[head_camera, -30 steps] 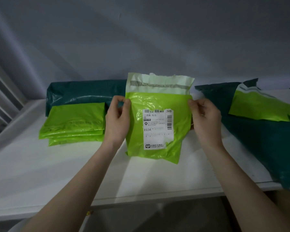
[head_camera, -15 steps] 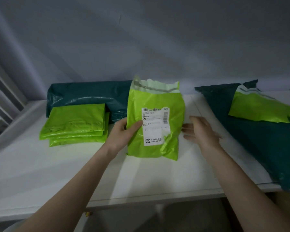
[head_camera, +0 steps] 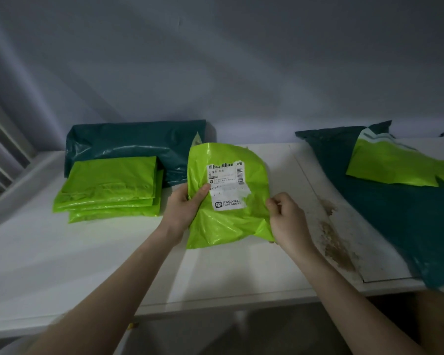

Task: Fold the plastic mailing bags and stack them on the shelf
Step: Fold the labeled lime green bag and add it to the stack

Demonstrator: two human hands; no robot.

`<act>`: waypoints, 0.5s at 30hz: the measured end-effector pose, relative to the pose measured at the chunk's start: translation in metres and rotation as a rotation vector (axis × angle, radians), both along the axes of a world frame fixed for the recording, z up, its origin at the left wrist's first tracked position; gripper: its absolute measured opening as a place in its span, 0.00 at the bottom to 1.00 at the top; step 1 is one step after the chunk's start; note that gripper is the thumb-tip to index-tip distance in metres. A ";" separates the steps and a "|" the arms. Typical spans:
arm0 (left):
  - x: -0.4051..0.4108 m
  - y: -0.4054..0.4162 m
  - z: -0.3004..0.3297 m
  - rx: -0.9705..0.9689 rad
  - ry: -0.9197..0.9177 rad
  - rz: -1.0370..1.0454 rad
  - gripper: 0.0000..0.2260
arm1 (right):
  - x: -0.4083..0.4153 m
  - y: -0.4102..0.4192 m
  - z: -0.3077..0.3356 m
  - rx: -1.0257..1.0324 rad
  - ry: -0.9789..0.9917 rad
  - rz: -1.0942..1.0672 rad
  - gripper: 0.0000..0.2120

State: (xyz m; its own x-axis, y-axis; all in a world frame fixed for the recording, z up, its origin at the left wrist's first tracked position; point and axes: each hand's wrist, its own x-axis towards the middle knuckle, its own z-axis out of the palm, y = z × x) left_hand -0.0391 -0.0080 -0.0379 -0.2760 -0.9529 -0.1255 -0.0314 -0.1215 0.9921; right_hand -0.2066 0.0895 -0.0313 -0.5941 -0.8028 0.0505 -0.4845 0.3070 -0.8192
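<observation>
Both hands were on the same lime green mailing bag over the middle of the shelf: our left hand gripped its left edge with the thumb pressed on the front next to the label, and our right hand pinched its right edge between thumb and fingers. Top of the bag looked folded over toward the back, hard to be sure how far.

Biggest stuff first: the white shelf ran the whole width, with brown stains on the right part. A dark green bag sprawled over the right end, and another dark green bag sat at the back left against the wall. Then the stack of folded green bags just left of our left hand, an unfolded lime bag lying on the right dark one, and lastly the white shipping label on the bag we held.
</observation>
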 end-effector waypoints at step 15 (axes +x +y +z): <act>-0.004 0.016 -0.016 -0.415 -0.763 0.077 0.13 | -0.015 0.022 -0.018 0.169 0.194 -0.045 0.09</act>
State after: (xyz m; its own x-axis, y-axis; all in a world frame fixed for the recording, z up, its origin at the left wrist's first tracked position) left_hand -0.0431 0.0078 -0.0543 -0.1907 -0.9752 0.1120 -0.7119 0.2159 0.6683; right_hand -0.2218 0.1112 -0.0490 -0.6214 -0.7827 0.0343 -0.6103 0.4562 -0.6476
